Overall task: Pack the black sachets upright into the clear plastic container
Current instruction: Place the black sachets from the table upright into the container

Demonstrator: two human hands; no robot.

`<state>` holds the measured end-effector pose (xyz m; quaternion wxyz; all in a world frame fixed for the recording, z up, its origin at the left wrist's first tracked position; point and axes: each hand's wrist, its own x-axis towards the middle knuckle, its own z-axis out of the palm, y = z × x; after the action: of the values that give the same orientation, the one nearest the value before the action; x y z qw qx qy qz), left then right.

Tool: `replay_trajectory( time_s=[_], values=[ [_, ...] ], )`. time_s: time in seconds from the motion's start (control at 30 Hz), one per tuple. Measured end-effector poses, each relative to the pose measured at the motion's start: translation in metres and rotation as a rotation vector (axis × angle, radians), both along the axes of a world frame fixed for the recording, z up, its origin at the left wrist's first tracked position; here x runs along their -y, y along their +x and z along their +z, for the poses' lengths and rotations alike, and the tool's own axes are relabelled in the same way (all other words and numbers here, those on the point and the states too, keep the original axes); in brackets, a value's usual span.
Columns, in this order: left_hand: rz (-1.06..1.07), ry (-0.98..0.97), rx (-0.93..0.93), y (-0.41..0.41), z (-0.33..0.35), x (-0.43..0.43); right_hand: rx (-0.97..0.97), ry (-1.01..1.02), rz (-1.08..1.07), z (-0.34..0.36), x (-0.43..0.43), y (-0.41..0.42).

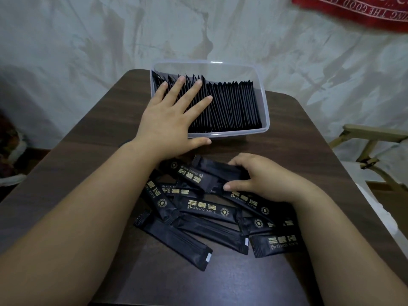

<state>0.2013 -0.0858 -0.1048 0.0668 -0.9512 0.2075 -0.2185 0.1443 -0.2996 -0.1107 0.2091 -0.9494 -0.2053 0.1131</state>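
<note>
1. Sachets stand on edge in a row inside clear container, at desk far edge.
2. L hand flat, fingers spread on row's left part, thumb outside near wall; prob. keeps row from flopping.
3. R hand grips one sachet off loose pile mid-desk; likely next in.
4. Desk is dark wood-grain. White sheet behind, wooden chair past right edge.

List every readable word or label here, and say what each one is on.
"BLACK COFFEE": small gold print on the loose sachets, upside down on several.
"THE GOOD FIGH": upside down on the red cloth; the rest is cut off or blurred.
Too stylised to read surely: the large gold characters on the sachets.
Too small to read: the round gold emblems.
</note>
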Motion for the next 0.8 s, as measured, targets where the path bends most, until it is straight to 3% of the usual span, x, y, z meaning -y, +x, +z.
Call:
replay_trajectory(
  time_s=[0.17, 0.57, 0.7, 0.8],
  values=[
    [-0.015, -0.018, -0.001, 0.001, -0.001, -0.001, 0.005, 0.121, -0.078, 0.003, 0.013, -0.001],
    [0.001, 0.011, 0.008, -0.001, -0.001, 0.001, 0.156, 0.816, -0.297, 0.036, 0.001, 0.011],
    [0.006, 0.022, 0.021, 0.000, -0.003, 0.001, 0.255, 0.957, -0.399, 0.057, -0.023, 0.046],
    [-0.007, -0.004, 0.056, 0.001, -0.004, -0.001, 0.260, 0.892, -0.400, 0.058, -0.043, 0.071]
  ],
)
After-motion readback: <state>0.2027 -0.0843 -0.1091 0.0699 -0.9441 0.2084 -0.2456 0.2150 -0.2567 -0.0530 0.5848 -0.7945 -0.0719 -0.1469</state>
